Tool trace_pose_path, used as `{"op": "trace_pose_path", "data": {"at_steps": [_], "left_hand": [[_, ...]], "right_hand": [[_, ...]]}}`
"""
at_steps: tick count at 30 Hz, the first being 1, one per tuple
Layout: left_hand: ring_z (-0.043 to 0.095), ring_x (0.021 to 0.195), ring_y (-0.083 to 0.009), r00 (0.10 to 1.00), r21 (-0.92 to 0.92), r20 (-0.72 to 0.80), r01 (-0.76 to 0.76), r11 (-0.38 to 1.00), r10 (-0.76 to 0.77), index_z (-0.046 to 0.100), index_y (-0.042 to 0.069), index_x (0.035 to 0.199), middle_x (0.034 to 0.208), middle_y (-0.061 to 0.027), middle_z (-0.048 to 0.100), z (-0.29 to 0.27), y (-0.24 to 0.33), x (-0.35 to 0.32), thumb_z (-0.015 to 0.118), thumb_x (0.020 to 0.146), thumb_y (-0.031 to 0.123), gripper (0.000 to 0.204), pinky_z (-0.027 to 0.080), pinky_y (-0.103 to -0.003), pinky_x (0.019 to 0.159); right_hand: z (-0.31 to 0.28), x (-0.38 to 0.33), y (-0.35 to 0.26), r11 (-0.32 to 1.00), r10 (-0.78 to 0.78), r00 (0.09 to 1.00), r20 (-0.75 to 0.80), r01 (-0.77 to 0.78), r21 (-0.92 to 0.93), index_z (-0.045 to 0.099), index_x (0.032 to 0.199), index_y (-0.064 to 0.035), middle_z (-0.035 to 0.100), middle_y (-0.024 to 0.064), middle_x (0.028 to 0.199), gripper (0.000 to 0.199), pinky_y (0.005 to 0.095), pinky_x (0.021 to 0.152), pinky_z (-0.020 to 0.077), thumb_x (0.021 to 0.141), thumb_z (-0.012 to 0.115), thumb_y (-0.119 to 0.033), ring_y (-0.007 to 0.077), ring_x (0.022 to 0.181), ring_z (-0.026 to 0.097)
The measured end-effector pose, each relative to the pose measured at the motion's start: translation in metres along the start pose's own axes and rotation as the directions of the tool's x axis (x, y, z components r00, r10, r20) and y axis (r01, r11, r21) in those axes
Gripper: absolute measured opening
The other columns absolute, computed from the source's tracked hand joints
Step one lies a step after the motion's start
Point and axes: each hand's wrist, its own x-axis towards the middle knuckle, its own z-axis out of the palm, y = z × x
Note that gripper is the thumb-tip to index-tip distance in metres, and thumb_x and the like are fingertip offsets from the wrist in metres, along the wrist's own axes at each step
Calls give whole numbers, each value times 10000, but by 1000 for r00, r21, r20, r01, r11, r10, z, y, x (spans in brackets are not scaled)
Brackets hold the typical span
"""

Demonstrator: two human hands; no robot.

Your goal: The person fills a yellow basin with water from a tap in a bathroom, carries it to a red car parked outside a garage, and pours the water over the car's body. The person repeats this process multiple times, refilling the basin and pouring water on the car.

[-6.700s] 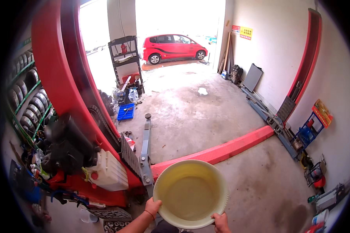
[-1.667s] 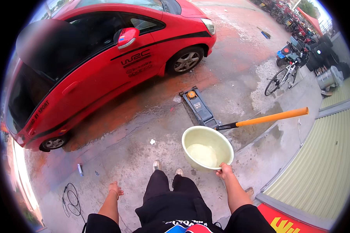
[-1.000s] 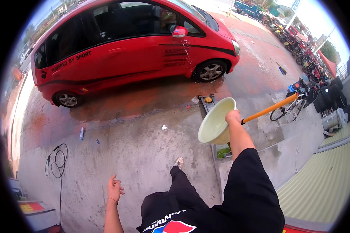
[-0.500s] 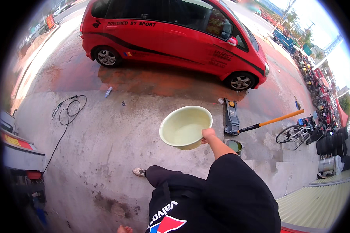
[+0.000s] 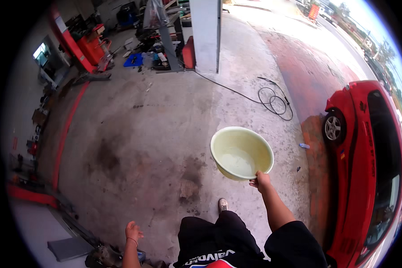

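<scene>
Yellow basin (image 5: pixel 241 152) hangs clamped by its rim in the right hand (image 5: pixel 260 181), carried at one o'clock. Left hand (image 5: pixel 132 231) swings loosely open and empty; next, I judge, comes keeping the basin level over the concrete floor (image 5: pixel 156 134).

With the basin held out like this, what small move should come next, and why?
Probably bring the free left hand up to the rim. The right hand alone has a grip on the near edge of the pale yellow basin, which hangs tilted at arm's length over the stained concrete floor.

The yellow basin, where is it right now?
In the head view, the yellow basin is right of centre, held by the right hand above the concrete floor, left of the red car.
</scene>
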Motion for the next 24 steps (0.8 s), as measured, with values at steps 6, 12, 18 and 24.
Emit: {"op": "trace_pose_path", "data": {"at_steps": [6,12,18,24], "left_hand": [[609,616,-290,947,-469,-124,206,859,-295,455,50,1262,991,-153,585,-79,-52,-19,497,871,168,411,570,-444,560],[599,590,-295,863,-743,-242,129,656,-444,534,-3,1027,815,-147,595,-177,-12,98,464,884,202,259,559,-443,586],[630,577,-255,914,-459,-38,343,819,-404,559,20,969,760,-124,591,-70,102,225,466,894,214,228,574,-431,534],[680,662,-252,976,-65,152,168,984,-157,562,62,1127,898,-124,625,-30,203,387,538,865,136,274,577,-371,513]], "right_hand": [[246,-23,-41,927,36,938,344,97,-362,549,1030,44,578,140,837,273,422,604,589,829,534,-140,225,654,593],[401,-38,-27,904,174,935,309,-28,-427,535,1034,44,574,144,808,274,425,615,584,842,548,-151,258,651,602],[406,9,-63,978,152,968,201,-117,-173,529,974,30,545,119,635,249,382,503,525,864,492,-191,258,553,582],[519,97,-67,992,118,978,-169,-122,-14,521,1030,-2,599,134,723,237,420,487,535,848,458,-140,231,513,576]]}}
